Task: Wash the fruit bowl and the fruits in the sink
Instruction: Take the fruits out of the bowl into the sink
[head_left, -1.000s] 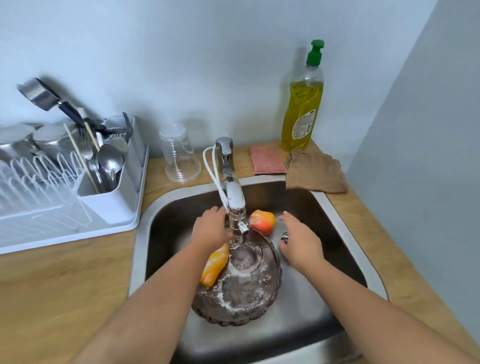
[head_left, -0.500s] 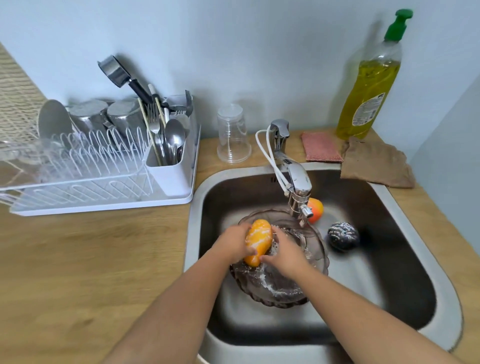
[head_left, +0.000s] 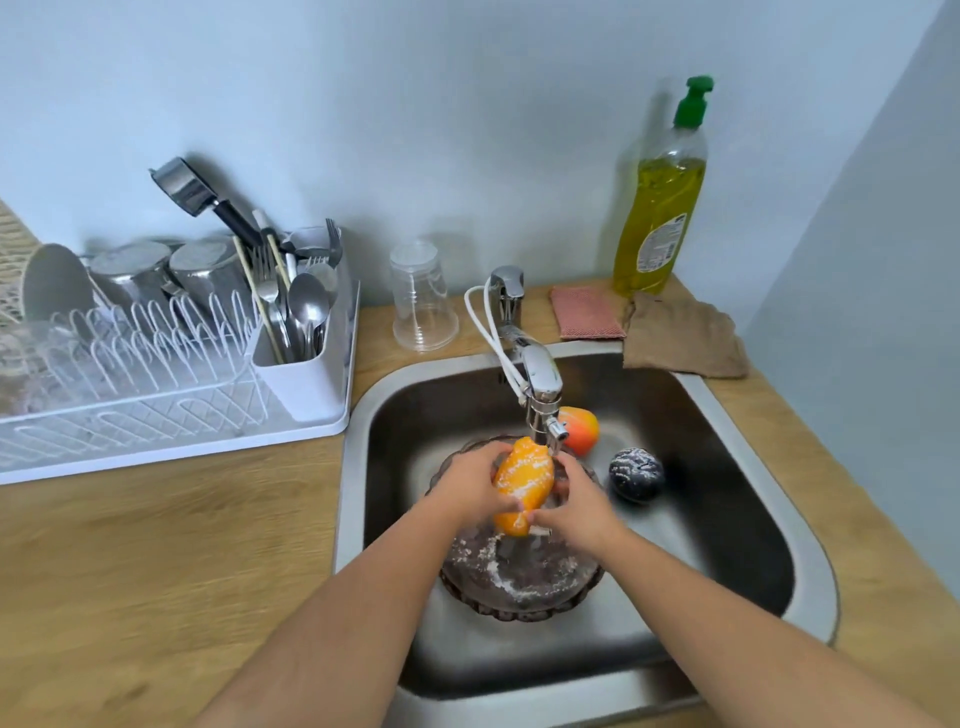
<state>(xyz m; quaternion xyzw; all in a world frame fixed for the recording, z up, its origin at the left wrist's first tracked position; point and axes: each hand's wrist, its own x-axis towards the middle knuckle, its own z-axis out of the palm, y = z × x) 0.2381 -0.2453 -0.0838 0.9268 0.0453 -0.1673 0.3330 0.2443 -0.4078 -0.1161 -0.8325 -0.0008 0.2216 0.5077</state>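
- The person is working on the fruit-washing step: both hands are holding an orange fruit (head_left: 524, 480) just under the tap (head_left: 540, 379) spout, above the bowl (head_left: 519, 582).
- The left hand (head_left: 470, 486) is gripping the fruit from its left side, with the fingers curling round it.
- The right hand (head_left: 582, 506) is grasping it from the right, with the fingertips meeting the left hand's near the fruit's lower end.
- White streaks are showing on the fruit's skin, so it is looking only partly rinsed. Whether water is flowing cannot be told.
- The bowl is sitting on the floor of the sink (head_left: 352, 493), directly under the hands, and white residue is clinging to its inside, so it is probably awaiting its own wash.
- A red fruit (head_left: 582, 428) is lying behind the spout, and a dark fruit (head_left: 636, 474) with white specks is lying just right of the bowl. Both are apart from the hands and seemingly waiting their turn.
- The next move is likely calling for turning the orange fruit between the palms so that every side is passing under the spout, with a firm grip because wet skin is slippery.
- After that, the hands are likely needing a clean place to set it, then reaching for the dark or red fruit.
- A soap bottle (head_left: 660, 218) and sponge (head_left: 587, 312) are standing ready behind the sink for the bowl.
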